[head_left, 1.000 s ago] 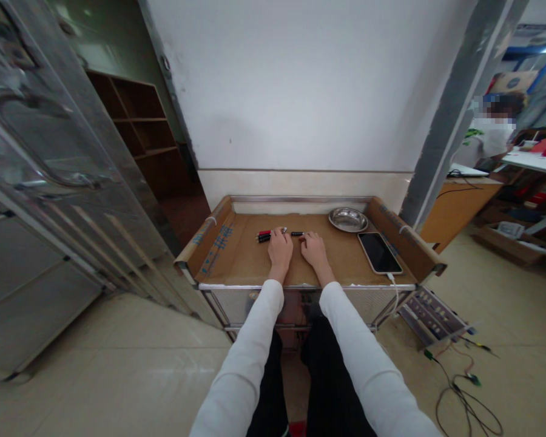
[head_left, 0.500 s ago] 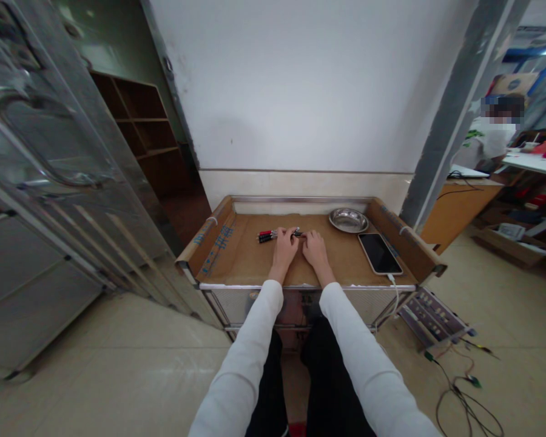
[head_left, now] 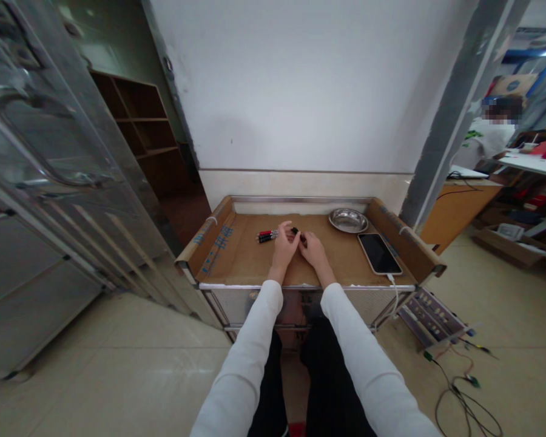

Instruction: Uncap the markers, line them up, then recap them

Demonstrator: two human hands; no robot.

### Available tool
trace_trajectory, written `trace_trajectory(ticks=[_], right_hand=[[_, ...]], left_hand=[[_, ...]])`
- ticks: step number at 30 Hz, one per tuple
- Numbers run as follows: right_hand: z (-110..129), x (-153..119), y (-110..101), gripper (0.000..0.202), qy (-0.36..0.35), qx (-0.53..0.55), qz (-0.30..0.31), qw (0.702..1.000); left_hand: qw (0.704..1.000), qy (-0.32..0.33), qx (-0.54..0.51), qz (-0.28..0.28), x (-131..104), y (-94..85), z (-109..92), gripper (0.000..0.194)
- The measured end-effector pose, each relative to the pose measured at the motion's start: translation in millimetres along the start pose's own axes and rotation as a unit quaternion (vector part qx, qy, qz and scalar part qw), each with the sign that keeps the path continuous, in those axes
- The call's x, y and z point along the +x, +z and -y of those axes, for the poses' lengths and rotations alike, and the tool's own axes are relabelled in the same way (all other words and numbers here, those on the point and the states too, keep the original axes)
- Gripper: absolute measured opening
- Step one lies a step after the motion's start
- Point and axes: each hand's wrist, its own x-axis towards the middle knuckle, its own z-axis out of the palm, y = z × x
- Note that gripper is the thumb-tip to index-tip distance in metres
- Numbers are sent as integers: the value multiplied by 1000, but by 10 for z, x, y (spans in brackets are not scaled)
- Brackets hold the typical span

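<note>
Cardboard (head_left: 250,261) lines the top of a metal trolley at the centre of the frame, and through the head camera I see two bare hands working over it. A dark pen (head_left: 295,230), as I judge it, is just right of the middle of the frame, between the hands and largely hidden by fingers. Left hand (head_left: 279,246) has its thumb and fingers closed on the end nearer it; right hand (head_left: 313,247) has its fingers curled about the other end. I cannot tell how firmly either grips, or whether the pen is whole or in parts. Just left of the left hand, red and black pens (head_left: 267,236) lie side by side.

Over to the right, towards the back of the trolley, sits a shiny steel bowl (head_left: 348,221), with a phone (head_left: 380,254) just in front of it, a white cable (head_left: 395,291) at its near end. In the upper right of the frame, a person (head_left: 495,130) in a light top is near a table.

I read this step as handling one pen with both hands. The next move calls for a light fingertip pinch and the pen kept in line, clear of the others.
</note>
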Motion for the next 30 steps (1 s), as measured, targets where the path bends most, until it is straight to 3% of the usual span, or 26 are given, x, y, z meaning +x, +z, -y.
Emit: trace_trajectory(ticks=[13,22,26,30], right_hand=[[-46,16,33,17,-7,130,3,991],[-13,13,23,22,5,144,-15,989],[-33,11,2,29,35,127,-78,988],[-64,17,-21,35,69,107,-138,982]], left_hand=[[992,-25,29,-123,20,-96,-15,27],[985,-55,50,-157,36,-112,-1,24],[992,-25,53,-112,32,-107,0,16],[998,2,46,34,26,-62,14,11]])
